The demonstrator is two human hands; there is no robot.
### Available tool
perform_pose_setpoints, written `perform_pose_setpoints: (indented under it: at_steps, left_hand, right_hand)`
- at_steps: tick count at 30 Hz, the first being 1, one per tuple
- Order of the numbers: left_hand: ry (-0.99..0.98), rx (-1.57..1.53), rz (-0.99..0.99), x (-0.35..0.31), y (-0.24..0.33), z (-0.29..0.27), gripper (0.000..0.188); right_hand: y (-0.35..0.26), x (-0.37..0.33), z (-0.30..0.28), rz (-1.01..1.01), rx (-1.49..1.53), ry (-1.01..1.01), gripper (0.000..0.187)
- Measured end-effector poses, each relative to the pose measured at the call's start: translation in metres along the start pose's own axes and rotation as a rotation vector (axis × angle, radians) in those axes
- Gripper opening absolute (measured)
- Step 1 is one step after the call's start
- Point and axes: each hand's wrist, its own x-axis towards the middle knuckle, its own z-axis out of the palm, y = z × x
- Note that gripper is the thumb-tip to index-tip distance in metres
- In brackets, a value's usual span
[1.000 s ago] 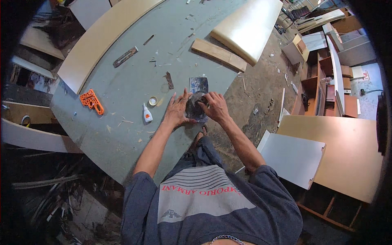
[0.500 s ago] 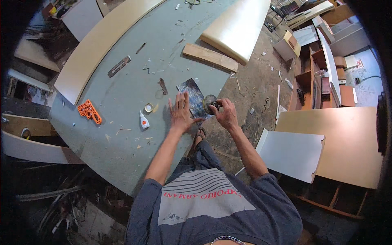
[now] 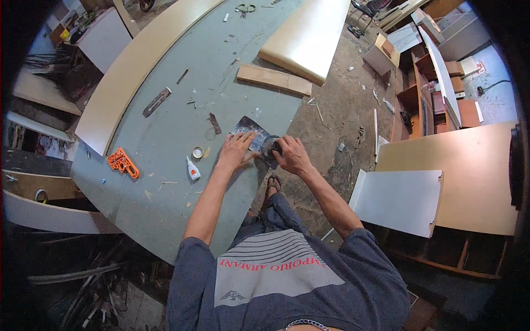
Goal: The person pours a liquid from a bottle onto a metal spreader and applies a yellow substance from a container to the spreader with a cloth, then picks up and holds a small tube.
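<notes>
A dark, speckled sheet point(image 3: 247, 124) lies at the right edge of the grey-green table point(image 3: 149, 201). My left hand point(image 3: 236, 151) rests on its left part, fingers stretched out and holding nothing. At the sheet's right side my right hand point(image 3: 295, 157) is closed round the dark knob of a round disc point(image 3: 269, 147), which lies against the sheet. The fingers partly hide the disc, so its exact kind does not show. Left of my left hand are a roll of tape point(image 3: 197, 151) and a small white glue bottle point(image 3: 192, 169).
An orange gun-shaped tool point(image 3: 123, 163) lies farther left. A wood strip point(image 3: 274, 80) and a pale panel point(image 3: 306, 38) stand beyond the sheet, and a long curved board point(image 3: 138, 66) runs along the left. Scissors point(image 3: 245, 8) lie far back. Panels point(image 3: 398, 201) lean at right.
Both hands have shifted slightly away from me on the sheet; the left now covers more of it. The disc has moved a little left, tilted or blurred in motion. The view has turned slightly.
</notes>
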Motion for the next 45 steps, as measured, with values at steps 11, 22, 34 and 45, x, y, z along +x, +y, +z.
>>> perform_pose_setpoints:
  at_steps: [11, 22, 34, 45]
  left_hand:
    - [0.014, 0.04, -0.13, 0.014, 0.019, -0.002, 0.072]
    - [-0.091, 0.097, -0.26, -0.01, 0.03, -0.009, 0.093]
    - [0.079, -0.211, -0.249, -0.04, 0.038, -0.018, 0.069]
    - [0.077, -0.216, -0.335, -0.059, 0.059, -0.001, 0.076]
  right_hand:
    - [0.046, -0.042, -0.001, -0.13, 0.036, -0.106, 0.035]
    - [0.024, -0.026, -0.025, 0.071, 0.201, 0.112, 0.031]
    - [0.064, -0.034, 0.004, 0.219, 0.163, 0.147, 0.033]
    - [-0.013, -0.037, 0.009, 0.03, 0.261, 0.129, 0.032]
